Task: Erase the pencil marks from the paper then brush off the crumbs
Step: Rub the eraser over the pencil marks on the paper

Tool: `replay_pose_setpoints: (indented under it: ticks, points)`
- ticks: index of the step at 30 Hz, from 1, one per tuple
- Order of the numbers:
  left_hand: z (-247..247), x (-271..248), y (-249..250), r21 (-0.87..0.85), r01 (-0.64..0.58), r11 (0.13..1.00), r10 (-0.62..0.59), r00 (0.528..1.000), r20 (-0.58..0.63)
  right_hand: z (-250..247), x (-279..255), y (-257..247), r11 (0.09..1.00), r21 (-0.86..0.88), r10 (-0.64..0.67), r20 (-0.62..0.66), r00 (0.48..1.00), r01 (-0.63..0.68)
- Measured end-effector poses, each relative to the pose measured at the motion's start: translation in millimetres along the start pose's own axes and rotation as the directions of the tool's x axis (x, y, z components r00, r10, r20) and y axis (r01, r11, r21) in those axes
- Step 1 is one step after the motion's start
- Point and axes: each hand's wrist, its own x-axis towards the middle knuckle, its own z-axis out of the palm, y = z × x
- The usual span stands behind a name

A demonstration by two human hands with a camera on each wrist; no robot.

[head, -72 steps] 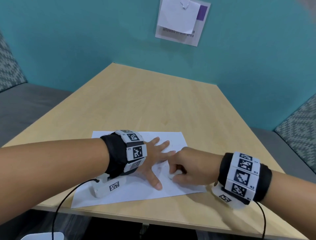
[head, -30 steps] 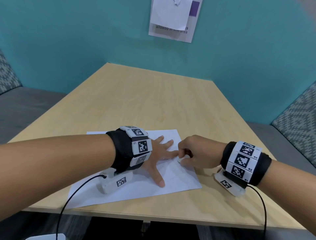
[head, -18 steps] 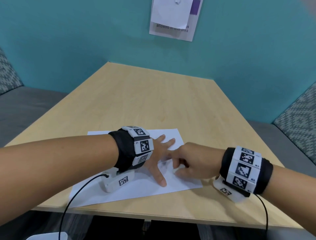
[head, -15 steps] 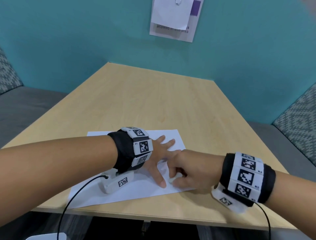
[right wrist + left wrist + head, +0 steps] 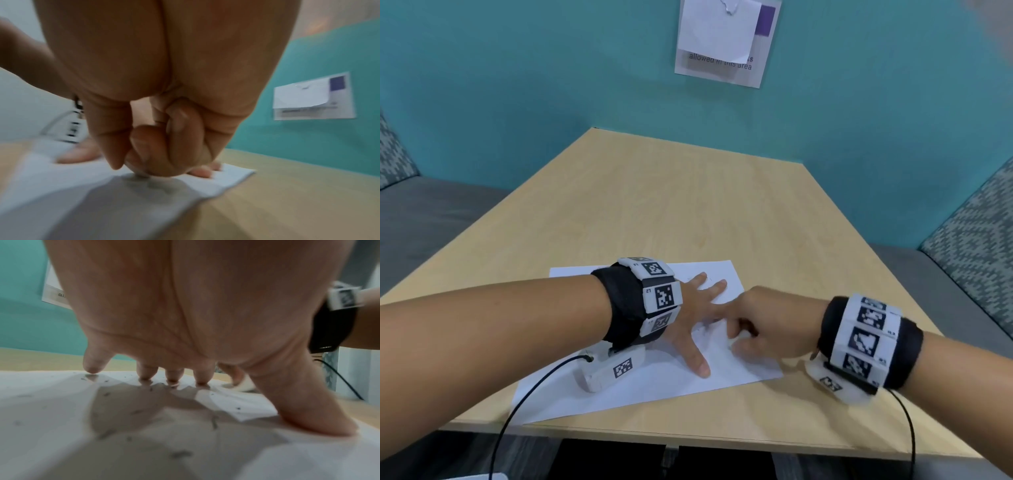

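The paper (image 5: 654, 383) lies at the table's (image 5: 688, 212) near edge. My left hand (image 5: 688, 318) presses it flat with spread fingers. My right hand (image 5: 767, 329), just beside it, curls around a white eraser (image 5: 245, 385) touching the sheet. Dark crumbs (image 5: 180, 454) dot the page.

Paper (image 5: 619, 394): white, flecked with dark grey crumbs (image 5: 180, 454). Surface (image 5: 671, 205): pale wood grain. Wall (image 5: 517, 85): teal. Wall notice (image 5: 726, 41): white, purple corner patch, black lettering. Wristbands (image 5: 626, 305): black, carrying white blocks with black square-code patterns. Seat cushions (image 5: 976, 246): grey-teal diamond weave.
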Motion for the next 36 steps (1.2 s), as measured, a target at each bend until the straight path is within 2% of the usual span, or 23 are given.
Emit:
replay_pose_setpoints:
  ticks: [2,3,6,7,10,12,16,20,21,24,26,32,36]
  points:
    - [0,0,1,-0.007,-0.004,1.000,0.004,1.000,-0.001,8,-6,-14,0.997,0.044,-0.071,0.041,0.997,0.069]
    - [-1,0,1,-0.005,-0.002,1.000,0.002,1.000,0.008,5,-6,-10,0.998,0.041,-0.057,0.044,0.997,0.055]
    - [-2,0,0,0.000,0.021,1.000,-0.021,0.999,0.028,-12,1,17,0.996,0.009,0.091,-0.031,0.995,-0.091]
    - [-2,0,2,-0.001,0.022,1.000,-0.022,0.999,0.024,-12,1,21,0.995,0.006,0.099,-0.047,0.994,-0.099]
    - [-4,-5,6,-0.012,0.002,1.000,-0.002,1.000,-0.008,2,-5,-5,0.999,0.034,-0.037,0.026,0.999,0.036]
    - [-5,-7,8,-0.009,-0.023,1.000,0.023,1.000,-0.021,5,-6,-9,0.998,0.030,-0.060,0.060,0.996,0.058]
    - [-4,-3,4,-0.010,0.011,1.000,-0.011,1.000,0.003,-12,1,22,0.995,-0.016,0.098,-0.035,0.995,-0.099]
    - [-2,-2,2,-0.022,-0.007,1.000,0.007,1.000,-0.010,4,-4,1,1.000,0.017,-0.026,0.035,0.999,0.025]
    - [-1,-1,0,-0.016,-0.007,1.000,0.007,1.000,-0.009,3,-4,4,1.000,0.017,-0.023,0.033,0.999,0.023]
    - [3,2,-4,0.021,0.030,0.999,-0.030,0.999,0.017,-10,0,25,0.995,-0.001,0.100,-0.043,0.994,-0.100]
    - [3,4,-5,0.050,0.033,0.998,-0.034,0.999,0.021,-9,1,34,0.993,0.003,0.119,-0.060,0.991,-0.119]
    - [0,17,11,0.030,-0.033,0.999,0.034,0.999,-0.007,-7,-3,29,0.994,0.013,0.105,-0.076,0.992,-0.104]
    - [0,15,13,0.016,-0.052,0.999,0.053,0.998,-0.030,12,-13,3,0.997,0.055,-0.062,0.024,0.998,0.060]
